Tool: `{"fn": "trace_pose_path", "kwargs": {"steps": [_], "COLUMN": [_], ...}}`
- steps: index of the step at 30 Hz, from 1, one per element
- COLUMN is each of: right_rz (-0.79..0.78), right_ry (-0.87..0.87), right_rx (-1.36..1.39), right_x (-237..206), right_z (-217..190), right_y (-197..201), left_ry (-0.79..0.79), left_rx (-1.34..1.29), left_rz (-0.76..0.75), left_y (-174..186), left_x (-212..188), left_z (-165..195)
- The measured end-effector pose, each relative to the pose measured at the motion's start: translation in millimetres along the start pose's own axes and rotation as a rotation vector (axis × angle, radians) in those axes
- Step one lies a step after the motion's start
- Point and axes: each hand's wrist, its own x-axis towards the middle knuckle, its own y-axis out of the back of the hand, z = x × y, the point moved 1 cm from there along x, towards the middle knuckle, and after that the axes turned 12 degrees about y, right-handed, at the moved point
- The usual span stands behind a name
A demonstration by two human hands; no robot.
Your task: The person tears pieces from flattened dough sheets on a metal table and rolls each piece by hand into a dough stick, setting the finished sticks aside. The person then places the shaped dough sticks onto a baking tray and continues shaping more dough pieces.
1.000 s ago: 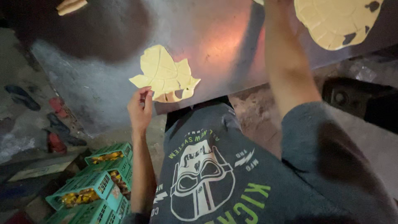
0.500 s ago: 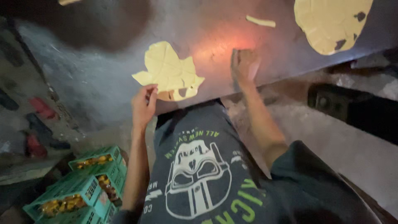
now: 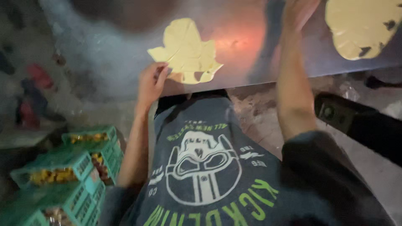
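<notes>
Right hand [image 3: 299, 12] is cut off by the top edge and motion-blurred; only the palm base and wrist show, so I cannot tell whether its grip is apart or together, or whether it touches the tabletop [image 3: 251, 37]. Left hand [image 3: 151, 83] is fully in view: fingers curled at the near edge of the tabletop, fingertips touching the lower-left corner of the torn dough sheet [image 3: 186, 50]; whether that grip is actually clamped on the edge or just resting on it is not resolvable. That sheet lies flat on the metal, just up and right of the left grip, ragged outline, a hole near its near edge. A second dough sheet [image 3: 360, 27] lies right of the right hand, well apart from the left grip, cut off by the top and right edges, with dark holes along its right side. A dark blurred shape at the top centre cannot be made out. Below and left of the left grip, on the floor: green plastic crates [image 3: 67, 167], stacked, partly cut off at the left and bottom edges, holding yellowish items too blurred to identify. Dark boxy object [image 3: 356, 119] sits below the right forearm, kind unclear.
</notes>
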Motion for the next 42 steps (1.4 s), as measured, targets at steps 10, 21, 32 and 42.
{"fn": "trace_pose_path", "kwargs": {"steps": [10,21,32,42], "right_rz": [-0.171,-0.88,-0.636,-0.546], "right_ry": [0.503,0.447,-0.098,-0.162], "right_rx": [0.344,0.658,0.621,1.547], "right_x": [-126,-67,-29,-89], "right_z": [-114,-132,101,47], "right_y": [-53,-29,97,20], "left_ry": [-0.13,-0.153,-0.108,0.228], "left_rx": [-0.1,0.245,0.267,-0.486], "left_rz": [-0.126,-0.004,0.099,-0.178], "left_y": [-59,-139,-195,-312], "left_x": [38,28,41,67], "left_z": [-29,9,48,149]}}
